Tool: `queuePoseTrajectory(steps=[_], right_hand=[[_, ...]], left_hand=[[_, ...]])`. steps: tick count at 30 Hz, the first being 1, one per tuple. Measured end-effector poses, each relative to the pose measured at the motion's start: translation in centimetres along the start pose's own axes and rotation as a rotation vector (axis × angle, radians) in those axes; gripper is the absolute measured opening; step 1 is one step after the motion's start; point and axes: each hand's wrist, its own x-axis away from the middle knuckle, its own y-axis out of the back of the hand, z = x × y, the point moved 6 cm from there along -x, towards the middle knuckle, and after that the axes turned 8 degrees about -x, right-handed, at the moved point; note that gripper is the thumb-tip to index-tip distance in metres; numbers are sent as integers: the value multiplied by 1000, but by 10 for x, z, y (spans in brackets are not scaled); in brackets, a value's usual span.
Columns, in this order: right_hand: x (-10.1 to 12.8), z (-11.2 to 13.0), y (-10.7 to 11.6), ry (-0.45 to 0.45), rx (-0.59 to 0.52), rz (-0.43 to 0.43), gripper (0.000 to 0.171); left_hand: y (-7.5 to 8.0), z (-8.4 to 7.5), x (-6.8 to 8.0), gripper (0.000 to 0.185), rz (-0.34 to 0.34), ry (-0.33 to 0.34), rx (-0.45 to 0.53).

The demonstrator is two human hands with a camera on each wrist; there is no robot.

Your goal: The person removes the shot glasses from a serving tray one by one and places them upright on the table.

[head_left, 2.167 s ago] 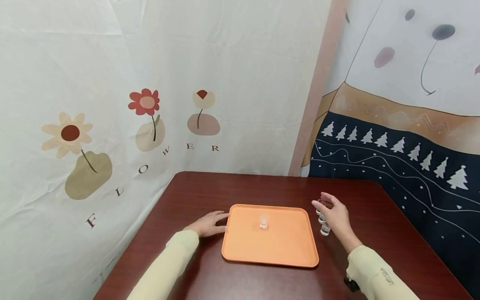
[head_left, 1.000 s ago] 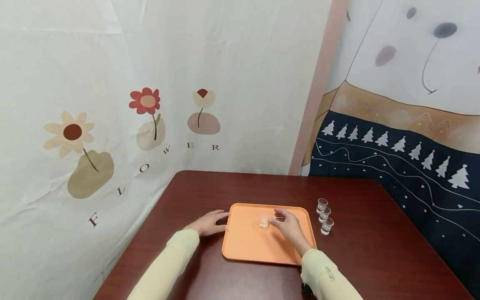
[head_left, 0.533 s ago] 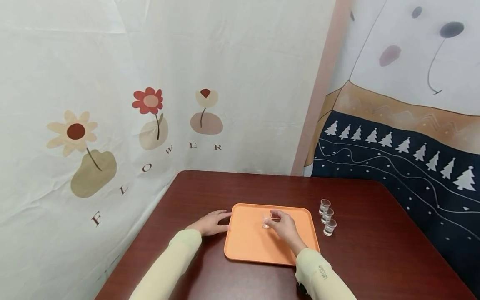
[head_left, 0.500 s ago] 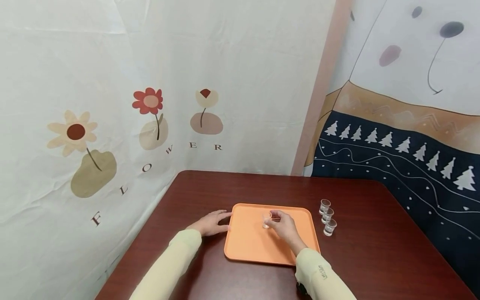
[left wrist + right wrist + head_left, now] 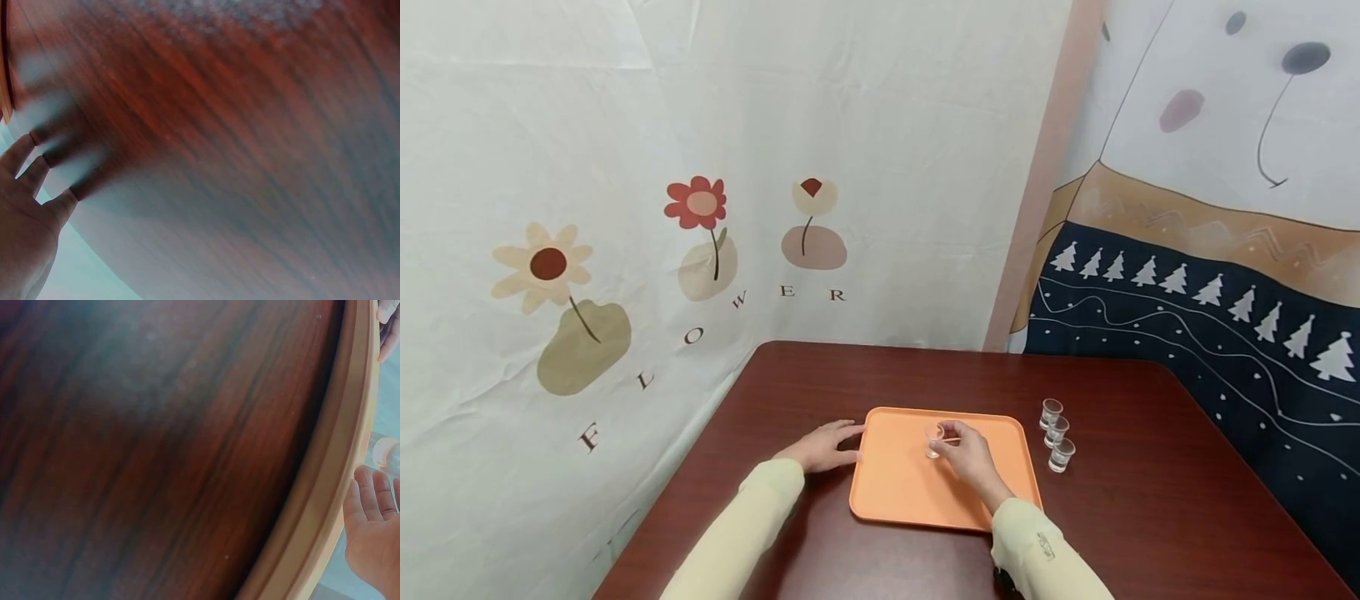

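Note:
In the head view a small clear shot glass stands on the orange tray, left of its far middle. My right hand reaches over the tray, thumb and fingertips pinching the right side of this glass. In the right wrist view, the right hand appears at the edge with the glass by its fingertips, past the tray's rim. My left hand lies at the tray's left edge, fingers extended and touching the rim. The left wrist view catches the left hand at its lower left, fingers spread.
Three more shot glasses stand in a row on the dark red-brown table, right of the tray. A pale printed cloth with flowers hangs behind the table. On the right hangs a bear-print cloth.
My right hand has moved left from beside the row of glasses to the glass on the tray, and its fingers have come together at it. The left hand stays at the tray edge.

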Motion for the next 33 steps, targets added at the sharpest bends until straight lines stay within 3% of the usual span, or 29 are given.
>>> queuePoseTrajectory(steps=[16, 33], right_hand=[[5, 8, 23, 23, 28, 4, 37], [26, 8, 83, 1, 15, -33, 39]], left_hand=[[1, -2, 2, 62, 3, 4, 6], [3, -5, 4, 63, -3, 14, 15]])
